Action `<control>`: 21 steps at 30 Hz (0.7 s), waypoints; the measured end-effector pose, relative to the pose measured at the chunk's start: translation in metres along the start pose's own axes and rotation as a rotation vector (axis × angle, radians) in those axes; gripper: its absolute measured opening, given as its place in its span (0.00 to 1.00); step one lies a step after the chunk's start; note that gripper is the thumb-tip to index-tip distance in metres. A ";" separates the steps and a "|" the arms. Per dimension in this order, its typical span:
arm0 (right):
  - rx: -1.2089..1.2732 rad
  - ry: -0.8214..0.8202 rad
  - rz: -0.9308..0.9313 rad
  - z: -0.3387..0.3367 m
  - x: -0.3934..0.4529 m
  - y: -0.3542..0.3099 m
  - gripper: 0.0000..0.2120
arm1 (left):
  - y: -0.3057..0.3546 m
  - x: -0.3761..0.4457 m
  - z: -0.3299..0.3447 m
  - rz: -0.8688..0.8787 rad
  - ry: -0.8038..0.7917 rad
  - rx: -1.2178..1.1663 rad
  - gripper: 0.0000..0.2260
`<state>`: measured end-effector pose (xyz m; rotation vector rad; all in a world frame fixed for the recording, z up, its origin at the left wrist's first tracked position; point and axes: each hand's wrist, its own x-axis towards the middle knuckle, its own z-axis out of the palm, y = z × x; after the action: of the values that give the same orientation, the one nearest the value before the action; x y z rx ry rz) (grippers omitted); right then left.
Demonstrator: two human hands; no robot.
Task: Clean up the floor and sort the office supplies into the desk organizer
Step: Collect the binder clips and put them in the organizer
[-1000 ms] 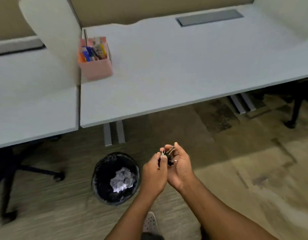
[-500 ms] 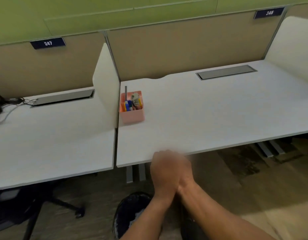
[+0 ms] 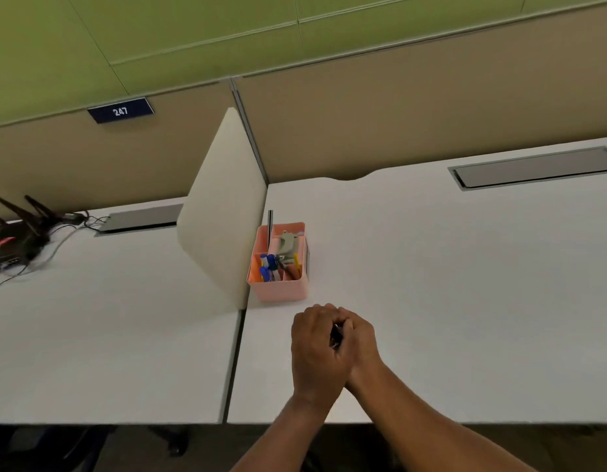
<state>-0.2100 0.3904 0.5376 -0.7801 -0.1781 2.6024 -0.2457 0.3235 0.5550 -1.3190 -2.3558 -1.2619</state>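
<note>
**A:** What does the frame show at the tabletop (image 3: 448, 284)?

**B:** Two bare hands cupped together over the white surface, just in front of a pink organizer (image 3: 278, 291). The left hand (image 3: 317, 349) lies over the right hand (image 3: 361, 338), palms facing each other.

**A:** And the grip?

**B:** Both are pressed together around something small and dark (image 3: 337, 333), of which only a glinting sliver shows in the gap between the hands. What it is cannot be told from here.

**A:** Where does the organizer stand?

**B:** Upright on the tabletop, right beside the cream divider (image 3: 223, 212) that separates the two desks. Its front compartments hold blue-capped markers (image 3: 268, 265) and an orange one; a grey object (image 3: 288, 245) sits in the rear section, and a thin dark rod (image 3: 270, 224) rises from the back left corner.

**A:** Anything beyond it?

**B:** A number plate (image 3: 120, 111) reading 247 hangs on the tan partition, a black device with antennas (image 3: 19, 229) and trailing cables sits at far left, and a grey cable hatch (image 3: 537, 168) is set into the desk at right.
</note>
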 end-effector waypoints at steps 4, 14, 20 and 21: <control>0.027 0.111 0.069 0.010 0.035 -0.036 0.12 | -0.013 0.042 0.021 -0.101 0.096 -0.010 0.12; -0.143 0.268 0.274 0.005 0.138 -0.085 0.14 | -0.116 0.102 0.032 -0.722 -0.124 0.389 0.44; -0.235 0.326 0.328 0.007 0.193 -0.092 0.17 | -0.149 0.124 0.043 -0.862 -0.283 0.385 0.60; -0.264 0.339 0.329 0.008 0.200 -0.093 0.17 | -0.151 0.127 0.047 -0.875 -0.302 0.373 0.61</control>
<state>-0.3330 0.5590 0.4671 -1.4375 -0.3202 2.7233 -0.4257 0.3990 0.4992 -0.3588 -3.3359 -0.6913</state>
